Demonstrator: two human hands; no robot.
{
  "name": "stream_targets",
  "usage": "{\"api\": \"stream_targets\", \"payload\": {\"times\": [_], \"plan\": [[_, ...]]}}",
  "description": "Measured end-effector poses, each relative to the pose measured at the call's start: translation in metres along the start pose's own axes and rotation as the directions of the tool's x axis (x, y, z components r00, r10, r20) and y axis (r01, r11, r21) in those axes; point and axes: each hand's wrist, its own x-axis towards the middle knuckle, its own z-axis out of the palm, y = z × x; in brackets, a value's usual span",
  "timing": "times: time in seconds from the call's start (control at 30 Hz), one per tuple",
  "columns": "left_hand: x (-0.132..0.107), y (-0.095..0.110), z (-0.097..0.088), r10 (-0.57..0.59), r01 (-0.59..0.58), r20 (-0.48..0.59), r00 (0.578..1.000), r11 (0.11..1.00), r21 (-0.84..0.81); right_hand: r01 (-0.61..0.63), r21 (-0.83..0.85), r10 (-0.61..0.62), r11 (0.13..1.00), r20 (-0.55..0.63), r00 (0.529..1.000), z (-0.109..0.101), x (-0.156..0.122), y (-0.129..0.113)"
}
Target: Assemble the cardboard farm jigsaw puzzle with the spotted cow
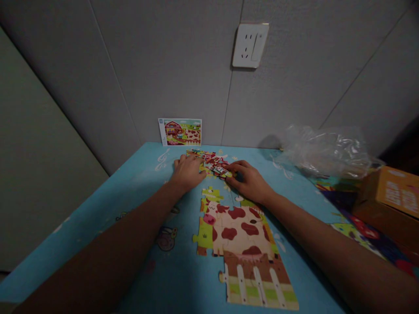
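Grey wall panels (183, 65) stand behind a light blue, cartoon-printed cover (98, 209). On it, the left hand (188, 172) lies palm down, fingers loosely bent, at the left side of a loose heap of multicoloured jigsaw pieces (214, 163). At the heap's right side, the right hand (248, 179) has thumb and forefinger parted; whether either hand's fingers grip a piece, I cannot tell. Nearer the wearer than both sets of fingers lies a joined jigsaw section showing a brown-patched cow and white fence (242, 231). Just beyond the left fingers, a white-edged farm picture card (183, 132) leans on the wall. Well right of the right fingers are a crumpled clear plastic bag (327, 150) and an orange box (397, 192).
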Motion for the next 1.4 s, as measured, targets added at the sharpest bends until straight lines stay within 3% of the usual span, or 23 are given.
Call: {"api": "stream_targets", "payload": {"times": [0.27,0.47,0.7,0.83,0.9,0.97,1.07,1.2,1.3,1.4], "plan": [[0.001,0.0,-0.003,-0.079,0.079,0.095,0.992,0.997,0.002,-0.006,0.005,0.006,1.0,0.028,1.0,-0.002,0.0,-0.001],[-0.006,0.004,-0.009,-0.098,0.091,0.086,0.991,0.992,0.082,-0.007,0.016,0.007,1.0,0.031,0.999,-0.003,0.0,-0.001],[-0.005,0.0,-0.008,-0.115,0.109,0.116,0.987,0.992,0.059,0.006,0.016,-0.007,1.0,0.028,1.0,-0.002,-0.001,-0.001],[-0.002,-0.001,-0.008,-0.157,0.159,0.087,0.984,0.987,-0.017,0.034,0.005,-0.034,0.999,-0.009,0.999,0.0,-0.001,0.001],[-0.002,0.001,-0.011,-0.166,0.165,0.006,0.986,0.98,-0.111,0.043,-0.015,-0.044,0.999,-0.046,0.998,0.0,0.0,0.001],[-0.003,0.003,-0.014,-0.136,0.102,-0.146,0.98,0.971,-0.217,0.067,-0.015,-0.068,0.998,-0.088,0.994,-0.001,0.0,-0.001],[-0.006,0.007,-0.013,0.012,-0.152,-0.356,0.935,0.917,-0.369,0.14,0.059,-0.131,0.988,-0.14,0.982,-0.005,-0.001,-0.007],[-0.011,0.013,-0.005,0.257,-0.461,-0.421,0.87,0.727,-0.509,0.229,0.194,-0.216,0.954,-0.085,0.973,-0.009,-0.005,-0.018],[-0.012,0.016,-0.002,0.294,-0.494,-0.412,0.862,0.664,-0.561,0.18,0.226,-0.149,0.957,-0.149,0.978,-0.009,-0.006,-0.019],[-0.009,0.01,-0.003,0.175,-0.396,-0.424,0.889,0.76,-0.516,0.084,0.25,0.004,0.964,-0.332,0.943,-0.008,-0.003,-0.01]]}}
